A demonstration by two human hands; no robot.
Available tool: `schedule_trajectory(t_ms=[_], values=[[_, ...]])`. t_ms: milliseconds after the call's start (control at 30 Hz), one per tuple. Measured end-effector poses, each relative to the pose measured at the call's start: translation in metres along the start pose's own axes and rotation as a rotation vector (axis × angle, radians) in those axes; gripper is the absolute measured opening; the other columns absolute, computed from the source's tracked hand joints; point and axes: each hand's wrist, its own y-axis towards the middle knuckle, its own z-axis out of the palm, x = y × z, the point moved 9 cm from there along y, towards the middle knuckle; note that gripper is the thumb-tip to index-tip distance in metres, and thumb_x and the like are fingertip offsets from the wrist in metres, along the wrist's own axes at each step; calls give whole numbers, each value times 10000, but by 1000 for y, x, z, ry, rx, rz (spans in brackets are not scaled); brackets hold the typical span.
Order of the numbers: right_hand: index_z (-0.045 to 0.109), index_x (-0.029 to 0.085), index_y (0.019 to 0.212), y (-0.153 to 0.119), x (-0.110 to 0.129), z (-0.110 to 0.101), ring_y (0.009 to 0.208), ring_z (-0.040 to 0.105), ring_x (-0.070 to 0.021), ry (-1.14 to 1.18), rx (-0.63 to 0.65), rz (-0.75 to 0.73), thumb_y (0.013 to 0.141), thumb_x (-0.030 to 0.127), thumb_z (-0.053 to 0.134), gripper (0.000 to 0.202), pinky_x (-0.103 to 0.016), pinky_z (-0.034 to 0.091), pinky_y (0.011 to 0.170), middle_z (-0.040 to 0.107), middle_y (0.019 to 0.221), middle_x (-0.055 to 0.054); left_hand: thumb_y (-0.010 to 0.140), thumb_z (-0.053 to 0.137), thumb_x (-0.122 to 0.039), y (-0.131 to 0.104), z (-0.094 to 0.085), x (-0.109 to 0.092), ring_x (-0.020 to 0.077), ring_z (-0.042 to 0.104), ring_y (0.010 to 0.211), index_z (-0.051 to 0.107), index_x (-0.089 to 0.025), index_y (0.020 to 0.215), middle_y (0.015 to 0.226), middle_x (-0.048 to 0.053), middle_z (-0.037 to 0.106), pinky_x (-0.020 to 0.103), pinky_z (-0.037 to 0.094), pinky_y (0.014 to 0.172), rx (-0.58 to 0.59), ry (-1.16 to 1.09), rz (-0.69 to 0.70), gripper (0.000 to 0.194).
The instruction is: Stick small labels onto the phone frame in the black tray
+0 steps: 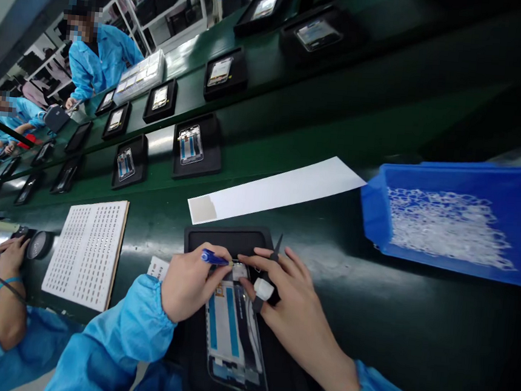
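Note:
A phone frame (pixel 230 333) with two blue strips lies in a black tray (pixel 224 236) before me. At its top left corner, my left hand (pixel 196 281) pinches a blue pen-like tool (pixel 214 257), its tip near the frame's upper edge. My right hand (pixel 294 308) is at the top right of the frame, fingers curved over the edge. Black tweezers (pixel 278 246) pass between those fingers, and a small white block (pixel 263 289) sits by the thumb and fingers. What lies under the right fingertips is hard to make out.
To the right stands a blue bin (pixel 446 266) of thin white pieces. A white paper strip (pixel 279 191) lies behind the tray. At left is a white board (pixel 84 253) with rows of small parts, beside a co-worker's hands (pixel 11 256). More black trays (pixel 209 154) line the bench.

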Motion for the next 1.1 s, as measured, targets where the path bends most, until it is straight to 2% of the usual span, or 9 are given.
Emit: schedule_trajectory(t_ms=[167, 300, 400, 500, 600, 700, 833, 967, 1100], values=[[572, 244, 1110, 0, -1, 0, 1116, 595, -274, 20, -4, 8, 950, 334, 483, 204, -541, 357, 1055, 694, 1029, -47, 977, 450, -262, 6, 8, -8, 182, 686, 847, 549, -202, 1034, 987, 32, 680, 266, 541, 692, 137, 172, 25, 130], [568, 245, 1110, -1, -3, 3, 1111, 598, -269, 19, 16, 10, 942, 325, 490, 202, -555, 341, 1065, 694, 1032, -44, 960, 473, -245, 9, 13, -3, 175, 683, 870, 567, -213, 994, 975, 25, 684, 269, 540, 757, 170, 69, -12, 105], [571, 261, 1084, 0, -5, 5, 1096, 608, -272, 12, 54, 18, 934, 331, 494, 182, -571, 346, 1051, 698, 1017, -37, 893, 555, -215, 9, 6, 16, 168, 690, 851, 557, -205, 937, 936, 27, 683, 267, 546, 770, 20, -285, -130, 45], [572, 272, 1070, 1, -4, 4, 1084, 618, -275, -5, 69, 21, 934, 331, 486, 172, -588, 352, 1036, 702, 1018, -30, 893, 494, -193, 1, -11, 40, 166, 693, 835, 495, -190, 887, 857, 28, 644, 289, 551, 774, -233, -631, -243, 7], [571, 274, 1074, 1, -4, 4, 1099, 616, -282, 0, 66, 19, 930, 343, 495, 177, -602, 354, 1029, 702, 1039, -26, 906, 402, -158, -8, -28, 34, 160, 641, 800, 519, -184, 808, 788, 26, 582, 314, 519, 777, -329, -520, -119, 155], [571, 276, 1073, 1, -5, 5, 1123, 608, -286, 28, 69, 27, 927, 374, 510, 186, -608, 356, 1028, 701, 1065, -22, 861, 492, -151, -14, -14, 7, 162, 562, 739, 658, -196, 897, 793, 32, 560, 296, 457, 690, -154, -46, 96, 175], [582, 281, 1062, 0, -8, 6, 1122, 611, -292, 63, 43, 37, 926, 385, 517, 183, -625, 365, 1019, 706, 1057, -18, 866, 565, -164, -17, 20, 2, 169, 542, 719, 668, -267, 1123, 794, 20, 554, 298, 419, 658, 24, 368, 181, 296], [586, 276, 1103, -1, -12, 3, 1149, 602, -294, 155, 28, 88, 907, 409, 556, 239, -623, 352, 1049, 697, 1116, -36, 903, 572, -211, -12, 28, 9, 161, 576, 721, 665, -282, 1150, 786, 9, 567, 297, 437, 679, 125, 419, 148, 273], [550, 258, 1161, -6, -24, -11, 1158, 601, -251, 322, -19, 249, 918, 390, 542, 277, -478, 478, 985, 668, 1190, -73, 878, 613, -235, -2, 16, 9, 138, 625, 731, 693, -297, 1115, 848, -2, 624, 251, 470, 680, 191, 271, 47, 258]])
